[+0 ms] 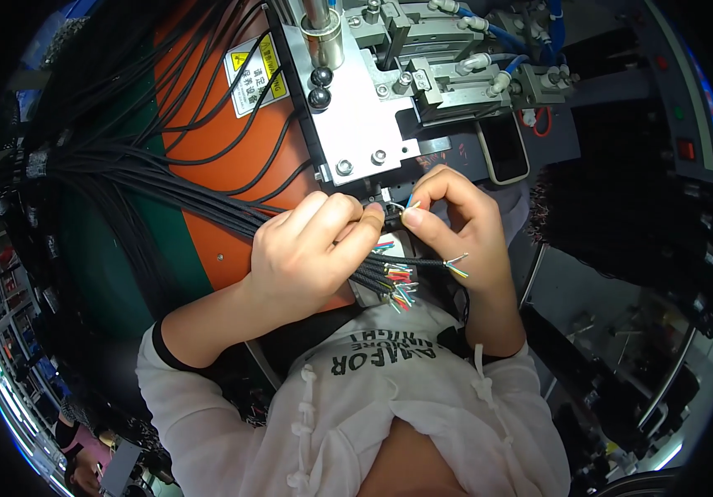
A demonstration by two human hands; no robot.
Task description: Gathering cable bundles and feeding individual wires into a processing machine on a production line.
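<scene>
Under the front edge of a metal press fixture [348,99], my two hands meet. My left hand [311,240] is closed, thumb and forefinger pinched at a black cable end that the fingers mostly hide. Thin wires [398,205], one of them white, bridge the gap between my fingertips. My right hand [464,219] pinches the wires' tips, a blue one showing among them. A bundle of black cables [215,199] runs in from the left beneath my left hand. Their stripped ends [399,286] fan out in red, blue, yellow and white wires. One separate cable end [456,267] lies by my right wrist.
Pneumatic cylinders [464,83] with blue air hoses [518,41] stand at the back. A phone-like device [503,149] lies right of the fixture. The bench is orange [232,174] and green. A dark mass of cables [621,207] hangs at the right.
</scene>
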